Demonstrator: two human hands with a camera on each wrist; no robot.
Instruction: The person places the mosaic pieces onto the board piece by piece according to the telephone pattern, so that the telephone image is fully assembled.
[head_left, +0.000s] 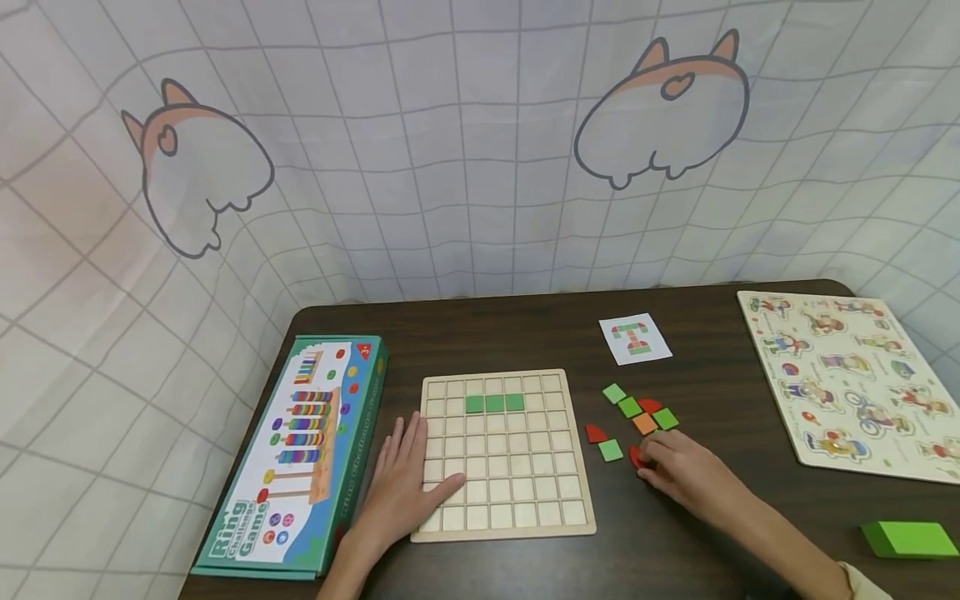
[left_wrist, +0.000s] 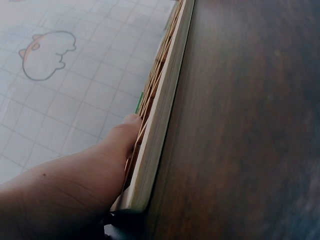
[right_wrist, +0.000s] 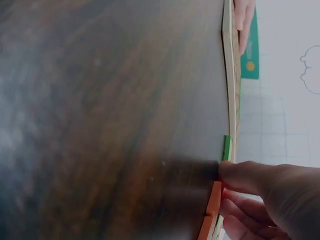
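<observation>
Two bare hands are at work around a wooden grid board [head_left: 497, 490] on a dark tabletop [head_left: 637, 546]. Nearest item: a green block [head_left: 909, 540], well to the right of the board. The left hand [head_left: 403, 482] rests at the board's left edge; its grip is slack, fingers extended along the outside, thumb laid over the near-left cells, nothing held. The right hand [head_left: 688, 477] is just right of the board; its grip is drawn in, thumb and fingertips pinching a red tile [head_left: 636, 457].

Contents of the board: three green tiles [head_left: 494, 404], side by side in the second row from its far edge. Loose to its right: several green squares [head_left: 611, 450], red quarter-rounds [head_left: 596, 433] and an orange square [head_left: 644, 424], partly screened by the right hand.

Left of the board, a box [head_left: 288, 492] appears closed, contents hidden. Legible on its lid: "Ring Challenge Game" and a "3" in a red triangle; the side lettering is too slanted to verify.

Far to the board's right: a puzzle board [head_left: 840, 417] bearing pictured figures. Beyond the board and rightward: a white card [head_left: 610, 330] printed with a green, red and orange pattern. Behind everything, a checked curtain [head_left: 487, 150].
</observation>
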